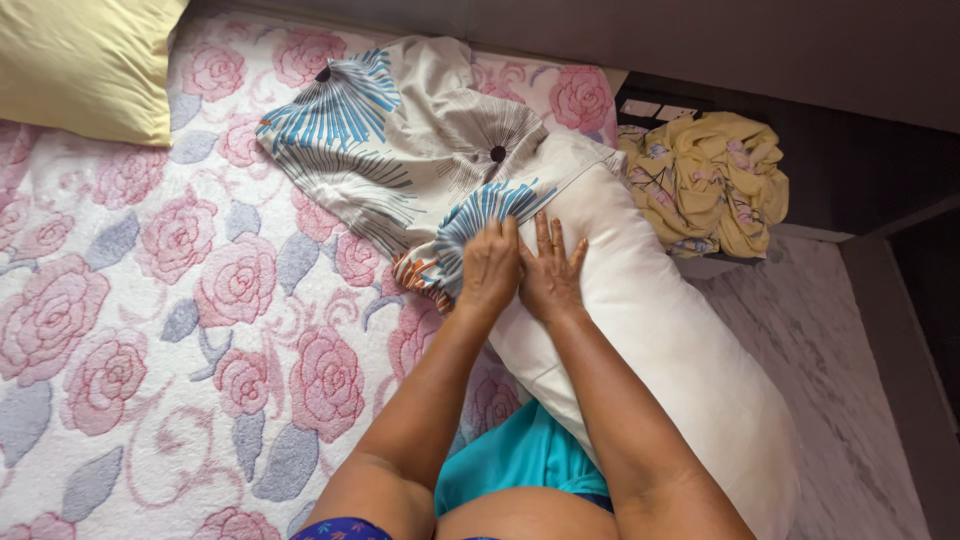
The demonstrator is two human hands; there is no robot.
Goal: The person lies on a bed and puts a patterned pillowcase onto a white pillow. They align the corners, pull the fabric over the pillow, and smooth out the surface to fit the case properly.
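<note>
A long white bolster pillow [670,340] lies slanted across the bed's right edge. Its far end sits inside a cream cover [410,140] printed with blue and grey fan flowers. My left hand [487,270] grips the bunched open edge of that cover, fingers curled over the fabric. Beside it and touching it, my right hand [548,275] lies flat on the bare pillow just below the cover's edge, fingers spread.
The bed carries a white sheet with pink roses [200,300]. A pale yellow pillow [85,65] lies at the top left. A crumpled yellow cloth [710,180] sits on a dark bedside stand at the right. Marble-patterned floor [840,380] runs alongside.
</note>
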